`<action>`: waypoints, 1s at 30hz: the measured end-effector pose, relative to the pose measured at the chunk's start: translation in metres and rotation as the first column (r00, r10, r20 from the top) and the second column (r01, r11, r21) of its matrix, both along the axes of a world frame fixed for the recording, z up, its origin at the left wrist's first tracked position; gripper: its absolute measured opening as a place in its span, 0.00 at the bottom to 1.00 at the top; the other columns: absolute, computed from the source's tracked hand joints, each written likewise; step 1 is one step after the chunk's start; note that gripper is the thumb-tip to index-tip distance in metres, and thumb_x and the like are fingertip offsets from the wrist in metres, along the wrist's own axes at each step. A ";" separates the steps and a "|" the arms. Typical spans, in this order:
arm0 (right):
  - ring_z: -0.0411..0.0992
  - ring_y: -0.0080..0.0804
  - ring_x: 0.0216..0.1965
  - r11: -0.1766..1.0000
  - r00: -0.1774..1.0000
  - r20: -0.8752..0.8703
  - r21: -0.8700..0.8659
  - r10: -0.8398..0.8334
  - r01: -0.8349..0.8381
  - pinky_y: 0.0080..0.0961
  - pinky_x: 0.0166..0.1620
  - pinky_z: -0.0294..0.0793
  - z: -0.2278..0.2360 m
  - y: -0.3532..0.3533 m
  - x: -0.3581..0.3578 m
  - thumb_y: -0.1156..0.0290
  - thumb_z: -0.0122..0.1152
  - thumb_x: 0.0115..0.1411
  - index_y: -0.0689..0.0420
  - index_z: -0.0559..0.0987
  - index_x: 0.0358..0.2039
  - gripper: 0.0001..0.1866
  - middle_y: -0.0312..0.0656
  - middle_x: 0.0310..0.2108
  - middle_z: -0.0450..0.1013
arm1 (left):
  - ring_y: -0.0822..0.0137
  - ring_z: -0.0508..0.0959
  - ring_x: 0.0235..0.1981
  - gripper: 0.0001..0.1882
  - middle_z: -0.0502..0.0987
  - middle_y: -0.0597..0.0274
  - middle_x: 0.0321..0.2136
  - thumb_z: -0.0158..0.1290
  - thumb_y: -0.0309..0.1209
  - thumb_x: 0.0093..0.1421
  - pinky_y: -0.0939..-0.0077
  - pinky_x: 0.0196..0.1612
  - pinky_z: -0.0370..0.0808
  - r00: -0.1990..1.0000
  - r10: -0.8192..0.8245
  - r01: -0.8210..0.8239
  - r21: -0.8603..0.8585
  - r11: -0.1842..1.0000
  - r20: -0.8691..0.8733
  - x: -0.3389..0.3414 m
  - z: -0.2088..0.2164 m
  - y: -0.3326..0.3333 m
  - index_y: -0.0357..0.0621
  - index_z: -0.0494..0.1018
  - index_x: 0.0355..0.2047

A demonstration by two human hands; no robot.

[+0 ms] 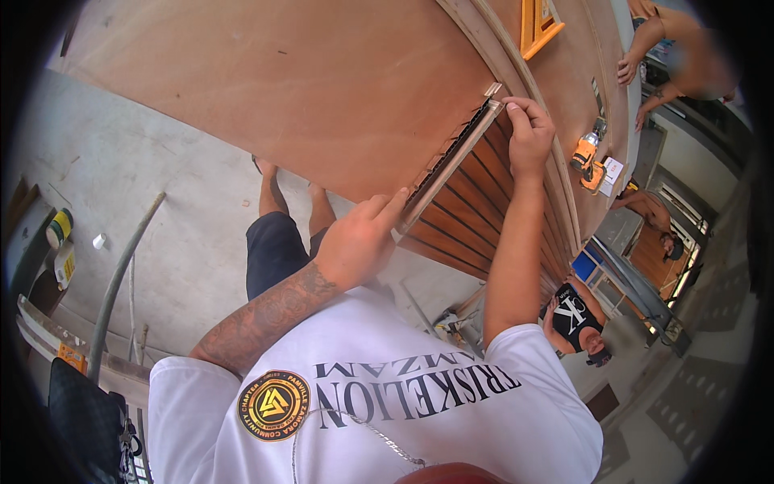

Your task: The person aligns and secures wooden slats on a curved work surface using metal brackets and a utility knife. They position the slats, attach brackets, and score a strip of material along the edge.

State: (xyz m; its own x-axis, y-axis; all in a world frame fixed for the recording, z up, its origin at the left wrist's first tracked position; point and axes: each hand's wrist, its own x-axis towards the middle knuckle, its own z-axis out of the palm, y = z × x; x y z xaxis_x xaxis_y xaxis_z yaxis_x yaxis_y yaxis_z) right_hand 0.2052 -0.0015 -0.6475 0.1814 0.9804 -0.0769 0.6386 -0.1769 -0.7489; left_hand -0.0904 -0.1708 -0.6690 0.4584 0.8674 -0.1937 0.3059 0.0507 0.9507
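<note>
Two hands on one narrow strip (453, 164), set aslant between a smooth brown panel (306, 97) and dark-lined slats (463, 202).
From here, the right hand (530, 141) pinches its upper end, near the curved rail (516, 64); the left hand (363, 242) meets the lower end, a finger stretched toward it — whether that one grips, I can't tell.

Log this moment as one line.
left hand: fingers at wooden strip's near end | right hand: pinching its far end | nearby: slatted panel, orange power tool, orange triangular tool
</note>
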 end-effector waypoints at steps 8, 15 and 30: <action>0.76 0.24 0.38 1.000 0.998 0.062 0.019 0.013 -0.014 0.24 0.46 0.74 -0.004 -0.003 -0.006 0.75 0.62 0.65 0.65 0.86 0.38 0.08 0.37 0.33 0.81 | 0.48 0.80 0.52 0.43 0.73 0.51 0.54 0.58 0.20 0.57 0.57 0.49 0.82 0.987 -0.159 0.159 0.001 0.987 0.026 -0.005 -0.003 0.000 0.42 0.61 0.74; 0.77 0.29 0.41 0.993 0.985 0.160 0.089 0.059 -0.073 0.25 0.48 0.75 0.000 -0.009 -0.013 0.75 0.64 0.65 0.63 0.87 0.43 0.09 0.40 0.37 0.81 | 0.47 0.80 0.52 0.43 0.72 0.50 0.55 0.59 0.20 0.56 0.57 0.50 0.81 0.976 -0.216 0.216 0.011 0.976 0.010 -0.007 -0.003 0.009 0.39 0.60 0.74; 0.79 0.37 0.43 0.981 0.989 0.116 0.155 0.095 -0.113 0.30 0.49 0.77 0.000 -0.011 -0.012 0.75 0.65 0.65 0.63 0.87 0.41 0.08 0.45 0.40 0.81 | 0.45 0.81 0.55 0.39 0.71 0.45 0.61 0.59 0.44 0.70 0.54 0.55 0.80 0.981 -0.191 0.191 0.034 0.981 -0.022 0.033 0.026 0.108 0.40 0.59 0.74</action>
State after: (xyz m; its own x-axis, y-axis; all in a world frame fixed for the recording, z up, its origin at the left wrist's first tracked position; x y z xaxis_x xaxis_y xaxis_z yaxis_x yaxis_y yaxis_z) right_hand 0.1932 -0.0128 -0.6475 0.0763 0.9923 0.0972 0.7253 0.0117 -0.6883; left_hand -0.0573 -0.0631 -0.6426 0.6129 0.7708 -0.1740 0.3238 -0.0441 0.9451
